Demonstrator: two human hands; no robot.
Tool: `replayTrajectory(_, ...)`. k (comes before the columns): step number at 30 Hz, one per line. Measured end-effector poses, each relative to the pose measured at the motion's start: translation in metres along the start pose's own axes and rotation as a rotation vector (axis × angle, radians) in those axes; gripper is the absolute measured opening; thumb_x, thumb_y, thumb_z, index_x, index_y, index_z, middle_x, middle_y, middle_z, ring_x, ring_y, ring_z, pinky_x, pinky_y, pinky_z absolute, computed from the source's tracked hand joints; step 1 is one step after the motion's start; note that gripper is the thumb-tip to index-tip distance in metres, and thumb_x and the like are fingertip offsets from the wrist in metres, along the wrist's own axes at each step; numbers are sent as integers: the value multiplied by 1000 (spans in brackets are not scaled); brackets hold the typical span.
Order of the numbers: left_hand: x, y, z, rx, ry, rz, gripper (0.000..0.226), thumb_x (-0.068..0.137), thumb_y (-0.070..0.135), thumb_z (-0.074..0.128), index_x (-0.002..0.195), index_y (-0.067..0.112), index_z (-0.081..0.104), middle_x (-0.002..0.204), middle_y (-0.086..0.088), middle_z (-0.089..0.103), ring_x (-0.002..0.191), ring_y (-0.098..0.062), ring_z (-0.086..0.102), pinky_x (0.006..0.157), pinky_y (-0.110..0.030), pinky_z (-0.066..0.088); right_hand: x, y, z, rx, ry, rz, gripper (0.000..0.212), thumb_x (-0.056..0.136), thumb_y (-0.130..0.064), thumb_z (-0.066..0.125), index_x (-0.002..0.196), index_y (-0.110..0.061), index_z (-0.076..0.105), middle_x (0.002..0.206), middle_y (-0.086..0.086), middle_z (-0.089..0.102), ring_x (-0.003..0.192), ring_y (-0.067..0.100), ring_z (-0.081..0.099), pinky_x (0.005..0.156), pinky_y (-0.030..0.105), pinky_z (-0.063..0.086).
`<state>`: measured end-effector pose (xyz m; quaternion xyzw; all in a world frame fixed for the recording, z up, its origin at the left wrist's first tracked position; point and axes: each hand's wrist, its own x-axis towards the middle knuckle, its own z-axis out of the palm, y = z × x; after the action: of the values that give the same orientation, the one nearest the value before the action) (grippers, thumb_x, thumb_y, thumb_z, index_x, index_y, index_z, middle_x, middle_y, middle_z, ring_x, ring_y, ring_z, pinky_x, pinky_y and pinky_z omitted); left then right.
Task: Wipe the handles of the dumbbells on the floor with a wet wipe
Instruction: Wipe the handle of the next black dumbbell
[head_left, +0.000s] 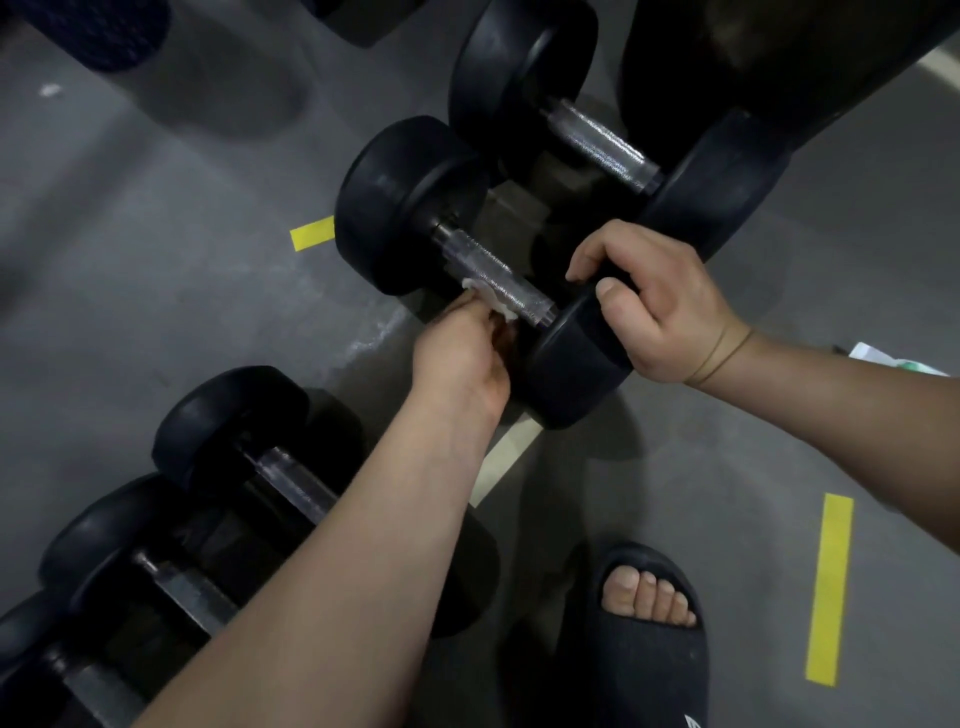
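Fingers (470, 314) of the left hand (462, 358) pinch a wet wipe (496, 300), mostly hidden, against the handle (470, 255) of the dumbbell (405, 208) mid-frame on the floor (156, 260); its long axis runs upper left to lower right. The right hand (660, 312) curls over its lower-right head (571, 364). The left arm (337, 571) partly covers the lower-left dumbbells (223, 431).

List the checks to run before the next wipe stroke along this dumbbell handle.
1. Wet wipe touches the handle: ok.
2. Left hand pinches the wet wipe: ok.
3. Right hand grips the near dumbbell head to steady it: ok.
4. Rest of the handle is bare, with nothing blocking the stroke: ok.
5. Underside of the handle is clean: cannot tell.
6. Wet wipe is damp enough: cannot tell.
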<state>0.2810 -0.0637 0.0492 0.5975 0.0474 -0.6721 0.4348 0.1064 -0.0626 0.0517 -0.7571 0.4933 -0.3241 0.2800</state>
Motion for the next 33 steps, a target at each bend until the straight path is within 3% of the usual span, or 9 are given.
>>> replayTrajectory(2, -5, -1, -4, 17, 25, 57, 16, 96, -3, 59, 103, 8, 69, 84, -6, 76, 69, -12, 75, 57, -21, 57, 0, 0, 0, -3, 2, -4, 25, 81, -13, 45, 96, -3, 62, 91, 6, 63, 85, 24, 60, 75, 46, 49)
replayTrajectory(5, -3, 3, -9, 164, 66, 256, 25, 92, 0, 68, 115, 9, 72, 95, -4, 78, 86, -12, 76, 76, -21, 60, 1, -1, 0, 2, 1, -3, 24, 80, -13, 45, 96, -3, 62, 91, 6, 63, 84, 24, 60, 75, 45, 49)
replayTrajectory(9, 21, 16, -17, 666, 177, 678, 24, 93, 21, 70, 116, 21, 76, 105, 5, 76, 100, -7, 70, 97, -22, 52, 0, -1, 0, -1, 8, 5, 24, 81, -12, 45, 96, -4, 62, 90, 5, 63, 85, 23, 60, 76, 45, 49)
replayTrajectory(13, 21, 18, -12, 1066, 198, 927, 23, 103, 25, 55, 109, 12, 72, 83, 12, 62, 73, -1, 54, 68, -6, 41, 0, -1, 0, -2, 2, 9, 23, 80, -13, 46, 95, -4, 62, 90, 5, 63, 84, 22, 60, 75, 44, 49)
replayTrajectory(18, 22, 11, -23, 1535, -97, 1256, 19, 100, 30, 59, 81, 35, 56, 76, 14, 58, 73, -7, 60, 69, -33, 47, 1, -1, 0, 4, -1, 10, 23, 80, -12, 46, 95, -5, 62, 90, 4, 62, 83, 23, 59, 74, 44, 49)
replayTrajectory(21, 21, 13, -37, 1801, -350, 1359, 28, 98, 11, 60, 125, 15, 64, 106, -5, 54, 91, -23, 56, 76, -34, 50, 0, -2, -1, -4, 4, 10, 23, 81, -13, 46, 96, -5, 62, 90, 3, 63, 84, 22, 59, 74, 44, 49)
replayTrajectory(26, 25, 40, -13, 1816, 49, 1116, 35, 93, -2, 48, 128, 2, 51, 126, -23, 49, 104, -41, 55, 79, -37, 40, -1, -2, -1, -4, -1, 21, 24, 81, -15, 45, 96, -6, 61, 91, 3, 63, 85, 22, 60, 75, 45, 49)
replayTrajectory(28, 25, 37, -12, 1783, 39, 1090, 34, 91, -4, 49, 125, 0, 51, 126, -22, 49, 104, -39, 55, 80, -36, 40, 0, -2, -1, -1, -6, 22, 24, 81, -15, 45, 97, -6, 61, 91, 3, 62, 85, 22, 60, 75, 45, 49)
replayTrajectory(33, 16, 22, -31, 1728, -569, 1237, 25, 100, 5, 53, 122, -1, 62, 107, -3, 52, 87, -13, 50, 82, -28, 49, 0, -2, -1, -6, -3, 14, 24, 81, -15, 46, 97, -5, 61, 91, 3, 62, 85, 23, 59, 75, 45, 49)
